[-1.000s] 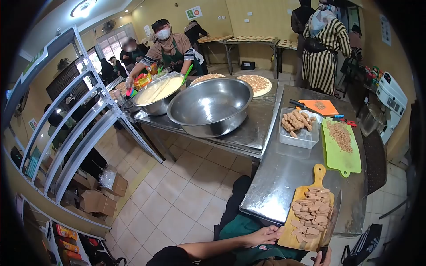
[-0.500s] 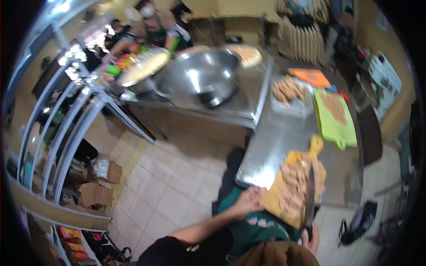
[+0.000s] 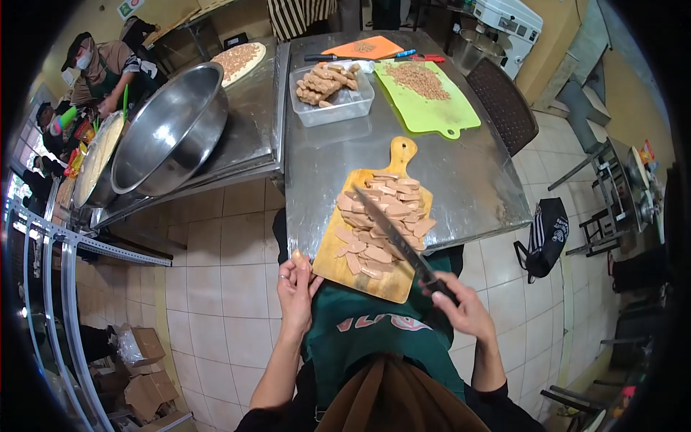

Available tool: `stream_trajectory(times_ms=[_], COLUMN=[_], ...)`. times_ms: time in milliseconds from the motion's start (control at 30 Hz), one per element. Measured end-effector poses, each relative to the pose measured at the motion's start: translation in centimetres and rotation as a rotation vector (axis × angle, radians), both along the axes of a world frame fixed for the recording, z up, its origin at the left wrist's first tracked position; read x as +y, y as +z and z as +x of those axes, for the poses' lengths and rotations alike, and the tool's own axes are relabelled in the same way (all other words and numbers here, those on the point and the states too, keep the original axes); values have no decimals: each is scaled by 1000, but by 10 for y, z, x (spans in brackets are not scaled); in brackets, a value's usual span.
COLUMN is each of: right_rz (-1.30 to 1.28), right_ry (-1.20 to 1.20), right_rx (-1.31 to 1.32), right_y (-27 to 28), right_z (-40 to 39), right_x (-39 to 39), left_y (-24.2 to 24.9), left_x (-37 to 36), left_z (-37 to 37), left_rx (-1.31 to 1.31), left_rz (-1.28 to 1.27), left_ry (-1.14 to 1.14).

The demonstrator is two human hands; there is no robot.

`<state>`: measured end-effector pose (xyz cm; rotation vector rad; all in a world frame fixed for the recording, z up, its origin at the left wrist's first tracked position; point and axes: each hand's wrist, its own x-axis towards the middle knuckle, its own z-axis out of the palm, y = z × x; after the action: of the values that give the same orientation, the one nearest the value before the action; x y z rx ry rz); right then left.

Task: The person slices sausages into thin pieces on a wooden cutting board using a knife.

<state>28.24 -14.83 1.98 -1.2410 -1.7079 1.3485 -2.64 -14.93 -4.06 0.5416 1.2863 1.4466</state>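
A wooden cutting board covered with several sausage slices lies at the near edge of a steel table. My left hand grips the board's near left corner. My right hand is closed on the black handle of a long knife, whose blade lies flat across the slices. I wear a green apron.
Farther along the table stand a clear tub of whole sausages, a green board with chopped bits and an orange board. Large steel bowls sit on the left table, where a masked person works. A chair and black bag are at right.
My head has tilted down, so the board now sits mid-view. The knife has come over the board and its blade now rests across the slices. My left hand stays on the board's corner.
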Motion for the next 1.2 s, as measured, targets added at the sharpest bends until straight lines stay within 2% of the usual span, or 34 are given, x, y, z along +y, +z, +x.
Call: stream_trajectory(times_ms=[133, 267, 333, 433, 533, 633, 733, 867, 967, 1067, 1200], right_rz=[27, 152, 329, 364, 334, 306, 516, 465, 531, 502, 455], right_ry=[-151, -208, -174, -134, -5, 76, 119, 119, 91, 47, 6], right_rx=[103, -69, -114, -350, -360, -498, -502, -600, -568, -553, -589], right_y=[0, -2, -11, -4, -7, -9, -31, -21, -20, -20, -19], right_z=[14, 29, 31, 20, 2, -17, -28, -30, -16, 3, 25], right_x=[33, 85, 119, 161, 203, 243, 270, 268, 253, 236, 222], left_y=[14, 27, 20, 24, 27, 29, 28, 24, 27, 21, 13], left_x=[10, 23, 32, 48, 69, 85, 105, 133, 156, 181, 222], left_z=[-5, -13, -25, -33, -44, -55, -68, -83, -80, -81, -63], left_rx=[64, 170, 238, 331, 327, 365, 377, 357, 328, 441, 453], left_rz=[-59, -95, -102, -62, -124, -135, -147, -134, -94, -98, 15], left_ry=[-63, -126, -184, -245, -258, -313, -337, -321, -311, -382, -396])
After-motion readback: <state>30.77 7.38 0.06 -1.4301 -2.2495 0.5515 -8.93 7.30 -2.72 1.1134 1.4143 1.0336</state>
